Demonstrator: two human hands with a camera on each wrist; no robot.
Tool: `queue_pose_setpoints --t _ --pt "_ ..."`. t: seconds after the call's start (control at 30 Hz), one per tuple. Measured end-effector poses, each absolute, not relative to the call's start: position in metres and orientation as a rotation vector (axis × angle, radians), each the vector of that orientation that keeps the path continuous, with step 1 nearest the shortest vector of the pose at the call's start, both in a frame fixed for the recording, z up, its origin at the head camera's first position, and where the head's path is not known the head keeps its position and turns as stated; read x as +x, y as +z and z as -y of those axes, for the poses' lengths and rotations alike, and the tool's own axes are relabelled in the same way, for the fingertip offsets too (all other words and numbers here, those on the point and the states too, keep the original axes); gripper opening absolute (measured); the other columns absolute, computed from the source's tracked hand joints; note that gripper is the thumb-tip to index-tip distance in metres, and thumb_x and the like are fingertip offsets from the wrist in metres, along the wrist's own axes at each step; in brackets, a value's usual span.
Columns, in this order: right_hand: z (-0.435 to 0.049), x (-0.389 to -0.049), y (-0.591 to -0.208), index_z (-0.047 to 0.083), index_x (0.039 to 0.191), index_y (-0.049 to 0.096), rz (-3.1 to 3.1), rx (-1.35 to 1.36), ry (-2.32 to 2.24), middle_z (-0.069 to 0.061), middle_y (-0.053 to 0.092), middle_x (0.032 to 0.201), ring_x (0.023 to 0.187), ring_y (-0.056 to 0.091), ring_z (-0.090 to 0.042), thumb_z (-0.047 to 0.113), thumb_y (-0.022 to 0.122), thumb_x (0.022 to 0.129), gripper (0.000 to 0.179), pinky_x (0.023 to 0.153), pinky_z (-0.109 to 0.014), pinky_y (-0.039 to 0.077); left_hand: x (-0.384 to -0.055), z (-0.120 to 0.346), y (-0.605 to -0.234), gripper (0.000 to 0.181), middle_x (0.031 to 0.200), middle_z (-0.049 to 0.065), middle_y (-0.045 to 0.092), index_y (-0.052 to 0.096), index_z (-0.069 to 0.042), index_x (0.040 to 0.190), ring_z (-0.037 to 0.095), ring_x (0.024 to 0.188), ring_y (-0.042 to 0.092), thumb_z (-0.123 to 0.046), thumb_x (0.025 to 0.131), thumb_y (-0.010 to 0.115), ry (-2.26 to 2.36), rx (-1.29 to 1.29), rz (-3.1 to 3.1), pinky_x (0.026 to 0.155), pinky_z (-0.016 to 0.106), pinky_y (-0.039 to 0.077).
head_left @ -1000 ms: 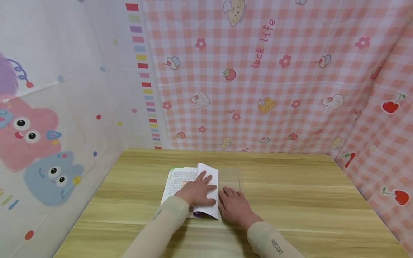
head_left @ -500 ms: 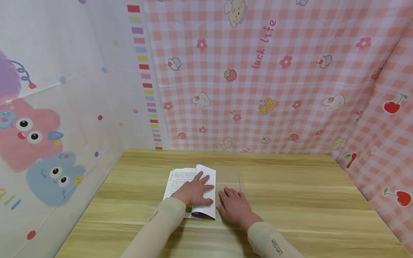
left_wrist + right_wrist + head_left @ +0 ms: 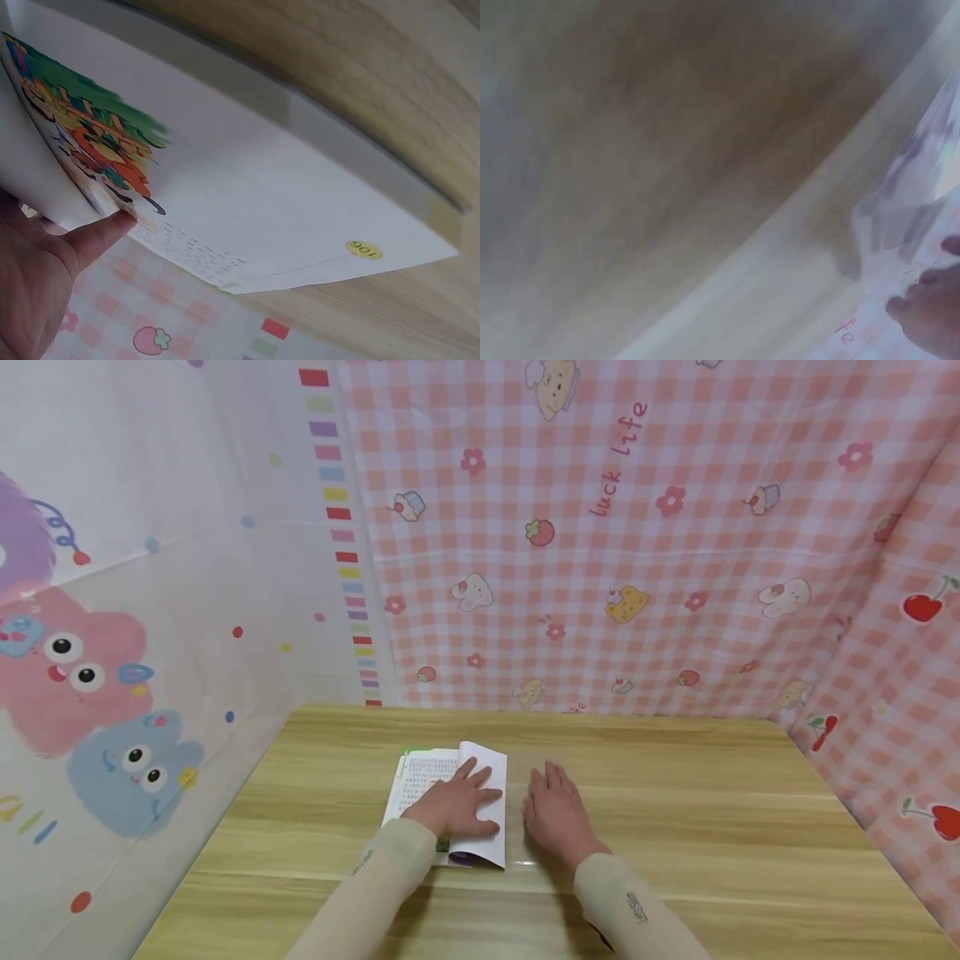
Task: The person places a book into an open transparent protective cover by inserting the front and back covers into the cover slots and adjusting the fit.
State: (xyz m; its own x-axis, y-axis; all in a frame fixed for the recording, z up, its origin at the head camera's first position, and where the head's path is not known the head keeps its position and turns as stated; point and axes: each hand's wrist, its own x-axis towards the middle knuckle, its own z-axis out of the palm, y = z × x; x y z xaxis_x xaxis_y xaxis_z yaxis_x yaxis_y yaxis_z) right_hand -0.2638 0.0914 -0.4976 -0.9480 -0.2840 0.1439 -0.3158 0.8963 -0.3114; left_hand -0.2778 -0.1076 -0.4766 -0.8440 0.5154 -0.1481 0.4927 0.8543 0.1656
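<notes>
An open book (image 3: 430, 767) with printed text and colored pictures lies left of the middle of the table. In the left wrist view, one of its pages (image 3: 247, 165) shows the yellow-marked number 106. My left hand (image 3: 457, 806) rests with spread fingers on a white leaf (image 3: 491, 768) folded over toward the right. Beside the book, my right hand (image 3: 558, 814) lies over a thin clear plastic sheet (image 3: 527, 864), its fingers extended away from me. The right wrist view is blurred; glossy clear film (image 3: 900, 217) appears close to the fingertips there.
The wood-grain table (image 3: 697, 827) reaches to a pink checked cloth (image 3: 570, 568) behind. A white cartoon-printed cloth (image 3: 210, 602) hangs on the left, and more checked cloth (image 3: 892, 693) on the right.
My right hand has moved forward and slightly right along the clear sheet, its fingers now pointing more straight ahead. The left hand stays on the white leaf.
</notes>
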Motion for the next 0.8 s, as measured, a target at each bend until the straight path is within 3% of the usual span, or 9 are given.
queue_pose_setpoints --t 0.33,0.8 --pt "-0.084 -0.273 -0.517 0.001 0.151 0.037 3.17 0.412 0.477 -0.029 0.022 0.158 0.146 0.017 -0.045 0.044 0.045 0.103 0.065 0.113 -0.066 0.012 -0.28 0.107 -0.478 0.061 0.161 0.002 0.03 0.056 -0.025 0.143 0.028 0.151 0.013 -0.054 0.089 0.06 0.169 0.769 -2.846 0.099 0.067 0.04" --pt "-0.08 -0.274 -0.52 -0.002 0.152 0.032 3.194 0.341 0.5 -0.027 0.021 0.159 0.147 0.015 -0.043 0.048 0.046 0.101 0.073 0.115 -0.064 0.009 -0.281 0.108 -0.481 0.061 0.161 0.001 0.03 0.057 -0.025 0.142 0.026 0.151 0.012 -0.053 0.087 0.062 0.206 0.733 -2.844 0.103 0.066 0.036"
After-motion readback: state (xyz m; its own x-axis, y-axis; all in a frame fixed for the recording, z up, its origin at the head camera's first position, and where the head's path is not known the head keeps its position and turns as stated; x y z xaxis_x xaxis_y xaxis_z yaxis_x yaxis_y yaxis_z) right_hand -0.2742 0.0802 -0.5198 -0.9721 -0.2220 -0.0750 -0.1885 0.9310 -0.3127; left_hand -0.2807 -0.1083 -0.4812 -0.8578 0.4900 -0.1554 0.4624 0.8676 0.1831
